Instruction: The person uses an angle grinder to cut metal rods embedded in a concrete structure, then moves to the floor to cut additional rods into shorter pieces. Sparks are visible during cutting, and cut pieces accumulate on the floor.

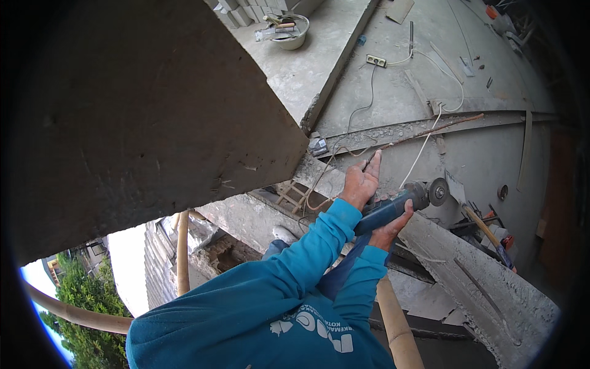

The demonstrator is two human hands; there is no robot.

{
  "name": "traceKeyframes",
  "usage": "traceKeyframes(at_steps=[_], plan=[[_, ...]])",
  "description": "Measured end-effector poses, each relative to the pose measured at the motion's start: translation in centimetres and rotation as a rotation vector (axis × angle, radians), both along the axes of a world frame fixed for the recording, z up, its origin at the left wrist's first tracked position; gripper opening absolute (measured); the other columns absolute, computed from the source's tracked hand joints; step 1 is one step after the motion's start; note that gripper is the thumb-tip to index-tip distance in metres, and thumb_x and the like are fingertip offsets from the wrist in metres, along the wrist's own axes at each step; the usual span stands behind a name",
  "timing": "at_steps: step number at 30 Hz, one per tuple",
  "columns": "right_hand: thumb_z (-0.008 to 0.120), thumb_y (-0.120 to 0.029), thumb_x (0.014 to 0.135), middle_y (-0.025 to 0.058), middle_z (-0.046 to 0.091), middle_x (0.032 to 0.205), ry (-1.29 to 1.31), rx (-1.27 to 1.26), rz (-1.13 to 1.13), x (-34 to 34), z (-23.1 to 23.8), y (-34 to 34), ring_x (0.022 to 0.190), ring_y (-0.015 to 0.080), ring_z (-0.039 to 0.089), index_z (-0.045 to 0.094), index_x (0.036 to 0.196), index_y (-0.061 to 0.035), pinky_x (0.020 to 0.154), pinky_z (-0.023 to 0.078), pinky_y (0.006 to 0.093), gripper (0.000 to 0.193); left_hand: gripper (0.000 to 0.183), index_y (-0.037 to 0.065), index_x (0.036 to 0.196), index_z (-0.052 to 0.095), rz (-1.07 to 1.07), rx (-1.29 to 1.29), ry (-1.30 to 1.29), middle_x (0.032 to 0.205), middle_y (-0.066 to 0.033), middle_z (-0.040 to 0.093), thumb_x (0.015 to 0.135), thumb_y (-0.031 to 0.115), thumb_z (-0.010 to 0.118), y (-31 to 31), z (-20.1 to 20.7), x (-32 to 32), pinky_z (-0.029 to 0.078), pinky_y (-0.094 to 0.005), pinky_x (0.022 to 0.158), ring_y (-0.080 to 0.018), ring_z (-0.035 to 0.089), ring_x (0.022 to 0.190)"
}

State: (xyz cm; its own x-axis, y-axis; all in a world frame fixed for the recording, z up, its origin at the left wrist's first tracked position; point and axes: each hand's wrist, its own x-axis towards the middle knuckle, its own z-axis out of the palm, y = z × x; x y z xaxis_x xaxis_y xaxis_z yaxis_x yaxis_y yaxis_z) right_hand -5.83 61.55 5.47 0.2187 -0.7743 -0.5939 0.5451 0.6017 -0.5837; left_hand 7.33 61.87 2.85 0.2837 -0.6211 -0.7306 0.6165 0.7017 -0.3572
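Blue grinder (386,213) | held, right hand (393,227) partly hidden | left hand (361,182), grip unclear

Blue angle grinder (388,211) slants near a rusty rod (436,130).

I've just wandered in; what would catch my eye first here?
Probably the blue angle grinder in the right hand, just right of centre. Above it, the left hand holds a long rusty rod that stretches toward the right. A massive dark block fills the upper left.
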Motion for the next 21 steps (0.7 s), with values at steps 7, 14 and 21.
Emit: traceKeyframes(at_steps=[7,14,21], plan=[[0.061,-0.052,0.085,0.0058,0.057,0.093,0.022,0.088,0.044,2.8,-0.8,-7.0,0.076,0.0211,0.060,0.054,0.111,-0.0106,0.069,0.051,0.0387,0.050,0.024,-0.018,0.119,0.045,-0.064,-0.019,-0.018,0.117,-0.0269,0.060,0.100,-0.002,0.043,-10.0,1.7,4.3,0.061,-0.0350,0.095,-0.0350,0.067,0.106],[0.059,-0.056,0.087,0.0047,0.056,0.093,0.083,0.390,0.046,5.4,-1.2,-11.1,0.078,0.0202,0.057,0.055,0.108,-0.0106,0.072,0.048,0.0378,0.050,0.026,-0.016,0.118,0.045,-0.202,0.117,-0.162,0.115,-0.0273,0.060,0.102,0.004,0.046,-16.8,5.3,6.5,0.061,-0.0329,0.094,-0.0323,0.068,0.104],[0.056,-0.053,0.090,0.0047,0.055,0.093,0.099,0.357,0.170,5.0,2.6,-12.5,0.076,0.0184,0.055,0.052,0.113,-0.0094,0.071,0.048,0.0369,0.049,0.030,-0.017,0.122,0.041,-0.158,0.146,-0.255,0.123,-0.0297,0.055,0.104,0.007,0.045,-17.4,9.5,10.6,0.058,-0.0331,0.100,-0.0331,0.064,0.112]])
